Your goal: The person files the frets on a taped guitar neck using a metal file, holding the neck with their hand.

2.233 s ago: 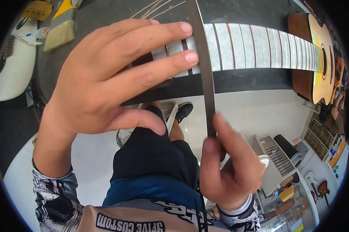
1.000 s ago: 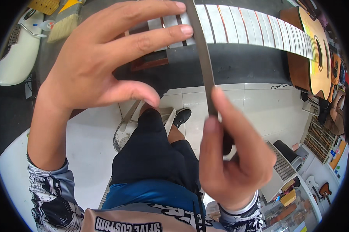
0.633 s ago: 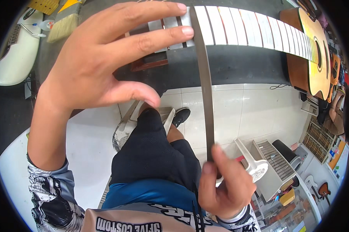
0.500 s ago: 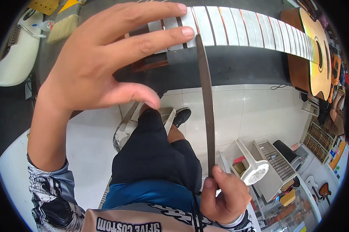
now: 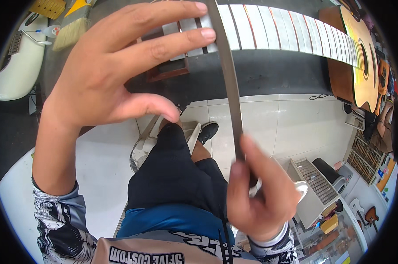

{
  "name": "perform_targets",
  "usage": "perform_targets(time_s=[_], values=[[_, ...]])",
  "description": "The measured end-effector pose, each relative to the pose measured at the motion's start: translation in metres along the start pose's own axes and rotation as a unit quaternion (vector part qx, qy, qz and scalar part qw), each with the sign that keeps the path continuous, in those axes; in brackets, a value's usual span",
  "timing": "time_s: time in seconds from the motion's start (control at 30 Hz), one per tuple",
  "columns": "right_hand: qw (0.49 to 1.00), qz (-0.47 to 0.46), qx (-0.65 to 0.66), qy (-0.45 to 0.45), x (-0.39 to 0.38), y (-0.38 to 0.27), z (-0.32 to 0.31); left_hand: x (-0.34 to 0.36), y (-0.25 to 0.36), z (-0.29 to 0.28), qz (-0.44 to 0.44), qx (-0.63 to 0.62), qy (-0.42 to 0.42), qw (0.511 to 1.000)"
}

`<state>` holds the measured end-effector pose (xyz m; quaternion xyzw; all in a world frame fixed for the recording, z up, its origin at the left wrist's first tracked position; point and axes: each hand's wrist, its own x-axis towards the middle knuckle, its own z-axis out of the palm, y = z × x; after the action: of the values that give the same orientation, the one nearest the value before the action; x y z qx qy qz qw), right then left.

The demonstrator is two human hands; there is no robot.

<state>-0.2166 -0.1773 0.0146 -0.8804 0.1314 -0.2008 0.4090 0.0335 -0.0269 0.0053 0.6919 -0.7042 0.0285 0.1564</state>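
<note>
At about 5 o'clock in the view, nearest the camera, the right hand (image 5: 256, 198) is seen closed around the near end of a long, thin grey metal bar (image 5: 229, 88); its thumb and forefinger are pinched on the strip, so the grip is shut on the bar. The bar is run from that hand toward 12 o'clock, slightly tilted, until its far end is laid across the fretboard (image 5: 291, 31) of an acoustic guitar (image 5: 362, 66). Below the hands, at 6 o'clock, black shorts and a knee are seen, with a dark shoe (image 5: 207, 130) resting on the white tiled floor (image 5: 291, 123). At about 10 o'clock the left hand (image 5: 115, 75) is held open with fingers spread; its index and middle fingertips (image 5: 207, 34) are set on the fretboard just beside the bar, and nothing is gripped by it. The fretboard, pale between dark frets, is laid along the dark desk (image 5: 269, 70) from 12 toward 2 o'clock, where the orange guitar body is seen. Farther off, at 11 o'clock, a wide brush (image 5: 73, 26) lies on the desk, and a white guitar body (image 5: 16, 61) is noted at 10 o'clock near the rim. At 4 o'clock, on the floor, a white slatted rack (image 5: 315, 185) is visible.
</note>
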Motion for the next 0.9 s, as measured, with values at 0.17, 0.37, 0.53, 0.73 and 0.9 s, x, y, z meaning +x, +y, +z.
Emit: perform_targets(time_s=[0.17, 0.37, 0.53, 0.73, 0.9], values=[[0.996, 0.061, -0.010, -0.072, -0.052, -0.017, -0.035, 0.002, -0.004, 0.012, 0.052, -0.030, 0.110, 0.992], [0.999, 0.024, 0.000, -0.024, 0.019, -0.008, 0.001, 0.001, 0.004, -0.007, -0.010, 0.005, -0.023, 1.000], [0.999, 0.024, 0.026, 0.024, 0.050, -0.004, 0.019, 0.005, 0.008, -0.009, -0.019, 0.010, -0.021, 1.000], [0.998, 0.068, 0.007, 0.002, -0.018, -0.009, -0.017, 0.007, 0.012, -0.017, 0.011, 0.045, -0.042, 0.998], [0.998, 0.060, 0.025, -0.026, -0.054, -0.006, -0.026, 0.006, 0.022, -0.010, -0.021, 0.057, -0.039, 0.997]])
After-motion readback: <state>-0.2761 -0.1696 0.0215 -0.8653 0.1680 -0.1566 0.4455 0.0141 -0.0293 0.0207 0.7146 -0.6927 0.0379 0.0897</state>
